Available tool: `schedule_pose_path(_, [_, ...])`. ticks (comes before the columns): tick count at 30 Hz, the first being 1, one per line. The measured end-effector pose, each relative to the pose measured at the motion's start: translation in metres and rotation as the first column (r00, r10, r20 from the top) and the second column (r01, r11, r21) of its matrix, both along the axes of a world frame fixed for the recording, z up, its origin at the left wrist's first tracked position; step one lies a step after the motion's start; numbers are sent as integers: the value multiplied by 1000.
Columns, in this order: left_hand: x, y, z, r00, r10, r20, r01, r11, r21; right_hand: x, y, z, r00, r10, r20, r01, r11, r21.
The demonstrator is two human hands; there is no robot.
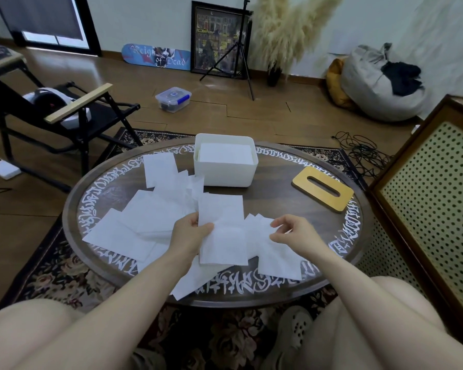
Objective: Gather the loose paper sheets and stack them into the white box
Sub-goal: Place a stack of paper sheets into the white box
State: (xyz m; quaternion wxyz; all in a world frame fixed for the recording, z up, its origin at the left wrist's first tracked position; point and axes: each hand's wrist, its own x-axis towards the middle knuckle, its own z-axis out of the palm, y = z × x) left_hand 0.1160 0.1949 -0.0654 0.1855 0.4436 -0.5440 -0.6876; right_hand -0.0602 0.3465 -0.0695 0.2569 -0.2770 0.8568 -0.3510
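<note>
Two hands work the pile: my left hand point(191, 232) pinches a gathered stack of paper sheets point(222, 231) by its left edge, lifted so more can be added, I judge. My right hand point(292, 232) nips the corner of a loose sheet point(277, 259) on the round table point(275, 188). Other loose sheets point(145, 217) fan out leftward. Beyond, the white box point(225, 177) already holds a flat stack point(225, 156).

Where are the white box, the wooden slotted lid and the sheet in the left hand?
white box point(225, 176): head view, front wall.
wooden slotted lid point(302, 180): head view, left end of its top face.
held sheet point(221, 209): head view, upper half.
</note>
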Motion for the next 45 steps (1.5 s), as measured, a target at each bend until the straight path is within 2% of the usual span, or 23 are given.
schedule_pose_path(6, [3, -3, 2, 1000, 2, 25, -2, 1000, 11, -13, 15, -10, 966, 122, -226, -50, 952, 301])
schedule_pose_path(9, [4, -2, 3, 999, -6, 36, 6, 1000, 17, -13, 15, -15, 938, 204, -280, -59, 890, 451])
schedule_pose_path(12, [5, -2, 4, 999, -7, 43, 6, 1000, 17, -13, 14, -19, 933, 221, -284, -46, 856, 514])
schedule_pose_path(21, [6, -2, 5, 999, -9, 46, 8, 1000, 30, -19, 13, -19, 948, 205, -245, -48, 850, 525])
schedule_pose_path(24, [5, -1, 6, 999, -13, 51, 12, 999, 31, -22, 13, -18, 972, 98, -214, 17, 879, 477])
schedule_pose_path(29, [4, 1, 6, 998, -27, 52, 26, 999, 31, -23, 11, -20, 974, -13, -225, 125, 860, 494])
schedule_pose_path(34, [5, -1, 4, 997, -26, 69, 24, 999, 27, -25, 6, -20, 982, -136, -132, 178, 906, 384])
schedule_pose_path(40, [2, -1, 4, 997, -40, 68, 38, 999, 27, -20, 6, -16, 951, -71, -300, 180, 918, 354])
schedule_pose_path(45, [1, -1, 2, 996, -47, 78, 46, 999, 22, -18, 7, -13, 916, -124, -382, 243, 928, 282])
